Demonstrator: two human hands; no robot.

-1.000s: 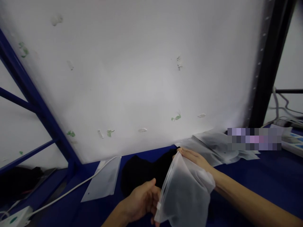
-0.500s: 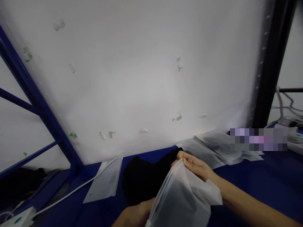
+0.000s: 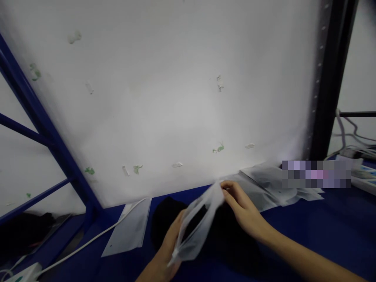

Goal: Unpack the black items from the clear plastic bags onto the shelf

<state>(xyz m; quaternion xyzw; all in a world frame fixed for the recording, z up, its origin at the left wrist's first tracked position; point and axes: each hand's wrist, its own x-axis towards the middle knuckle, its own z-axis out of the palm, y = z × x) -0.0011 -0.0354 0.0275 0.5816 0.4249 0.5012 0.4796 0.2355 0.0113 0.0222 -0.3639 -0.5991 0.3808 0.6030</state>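
A frosted plastic zip bag [image 3: 195, 243] is stretched between my two hands, tilted up to the right, its mouth spread and dark inside. My left hand [image 3: 170, 244] grips its lower left end, the fingers partly hidden behind the plastic. At the upper right end, my right hand [image 3: 242, 207] pinches the bag between thumb and fingers. Behind and below the bag lies a black fabric item [image 3: 164, 219] on the blue table [image 3: 293, 223]; its kind is hard to make out.
More frosted bags [image 3: 264, 188] lie overlapping by the white wall panel [image 3: 158, 105]. To the left, another flat bag [image 3: 127, 231] lies under a white cable [image 3: 96, 235] that runs to a power strip [image 3: 28, 274]. Blue frame bars [image 3: 53, 133] stand at the left.
The bag's mouth has spread apart from a folded, bunched state. My left hand has come up into fuller view, and the bag hangs flatter between both hands.
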